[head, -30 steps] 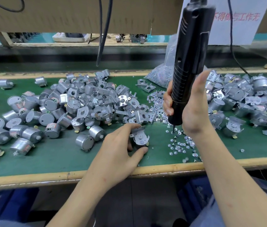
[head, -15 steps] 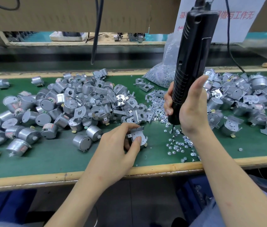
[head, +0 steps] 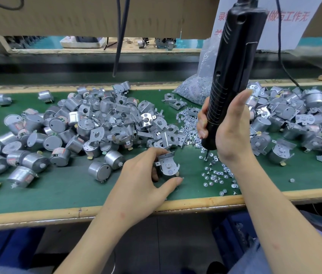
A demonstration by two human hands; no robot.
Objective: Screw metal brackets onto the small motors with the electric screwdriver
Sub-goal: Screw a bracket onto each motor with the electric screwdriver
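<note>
My left hand [head: 144, 180] grips a small silver motor [head: 169, 167] with a metal bracket laid over its face, resting on the green mat. My right hand [head: 228, 133] holds the black electric screwdriver [head: 231, 76] upright, fingers wrapped round its lower body. The bit tip [head: 206, 158] points down among loose screws [head: 215, 175], to the right of the held motor. A heap of bare motors and loose brackets [head: 97, 127] lies to the left.
More motors with brackets [head: 298, 125] pile up at the right. A clear bag of screws [head: 193, 89] stands behind the screwdriver. The bench's wooden front edge [head: 195, 204] runs below my hands. Black cables [head: 119, 36] hang from above.
The screwdriver has come down, and its bit tip now sits among the loose screws. My left hand has kept the motor and bracket in about the same place.
</note>
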